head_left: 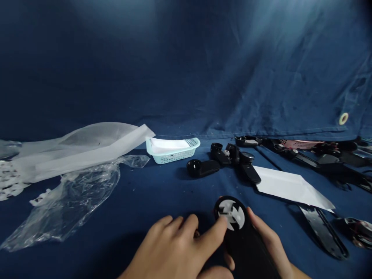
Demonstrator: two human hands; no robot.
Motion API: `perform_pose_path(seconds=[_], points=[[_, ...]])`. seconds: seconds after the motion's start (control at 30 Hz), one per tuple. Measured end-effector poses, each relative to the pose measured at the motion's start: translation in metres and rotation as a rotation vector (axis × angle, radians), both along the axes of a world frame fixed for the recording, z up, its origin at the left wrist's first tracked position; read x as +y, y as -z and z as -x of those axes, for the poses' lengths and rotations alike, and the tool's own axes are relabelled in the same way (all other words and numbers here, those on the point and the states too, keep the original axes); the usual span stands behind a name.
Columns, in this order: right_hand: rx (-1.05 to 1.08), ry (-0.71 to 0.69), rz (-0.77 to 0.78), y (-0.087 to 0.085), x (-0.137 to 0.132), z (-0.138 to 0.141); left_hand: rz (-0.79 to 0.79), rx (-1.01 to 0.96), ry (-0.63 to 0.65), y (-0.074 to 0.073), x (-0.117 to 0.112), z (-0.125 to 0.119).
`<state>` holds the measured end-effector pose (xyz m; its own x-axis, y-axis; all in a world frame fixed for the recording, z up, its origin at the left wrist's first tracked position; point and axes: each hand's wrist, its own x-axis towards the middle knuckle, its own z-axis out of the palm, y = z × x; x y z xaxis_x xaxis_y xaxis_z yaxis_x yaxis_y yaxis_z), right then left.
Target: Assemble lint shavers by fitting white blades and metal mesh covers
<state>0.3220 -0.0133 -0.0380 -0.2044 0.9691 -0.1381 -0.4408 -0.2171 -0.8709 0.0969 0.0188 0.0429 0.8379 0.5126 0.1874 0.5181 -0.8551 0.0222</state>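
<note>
A black handheld casing (pixel 247 244) with a rounded head stands tilted in front of me, gripped from the right side and below by my right hand (pixel 270 236). Set in its head is a white disc with several blade-like arms (pixel 236 215). My left hand (pixel 174 244) reaches in from the left, its index fingertip touching the disc near the centre. The other left fingers are bent and apart from the casing. A small dark spot shows between them, too small to name. Beyond lie similar black handled parts with round cups (pixel 203 167).
A light-blue basket (pixel 176 156) holding white sheets stands at the back centre. Clear plastic film (pixel 84 197) and a white foam sheet (pixel 84 155) lie left. Rightward are white paper (pixel 286 184), a long black shell (pixel 325 232) and cluttered parts before a pink basket (pixel 302 144).
</note>
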Motion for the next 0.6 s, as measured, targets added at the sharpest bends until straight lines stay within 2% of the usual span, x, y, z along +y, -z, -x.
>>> perform_pose_path(seconds=[0.07,0.2,0.43,0.6], points=[[0.033,0.003,0.031,-0.002,-0.002,0.002,-0.007,-0.014,-0.037,-0.003,0.001,-0.001],[0.004,0.048,-0.002,-0.003,-0.004,0.006,-0.002,-0.032,-0.055,-0.008,0.001,-0.001],[-0.015,0.037,-0.016,0.007,0.002,0.005,-0.038,0.095,0.030,-0.004,-0.001,-0.006],[-0.045,0.066,-0.016,0.006,0.008,-0.002,-0.064,0.087,0.059,0.000,-0.006,-0.006]])
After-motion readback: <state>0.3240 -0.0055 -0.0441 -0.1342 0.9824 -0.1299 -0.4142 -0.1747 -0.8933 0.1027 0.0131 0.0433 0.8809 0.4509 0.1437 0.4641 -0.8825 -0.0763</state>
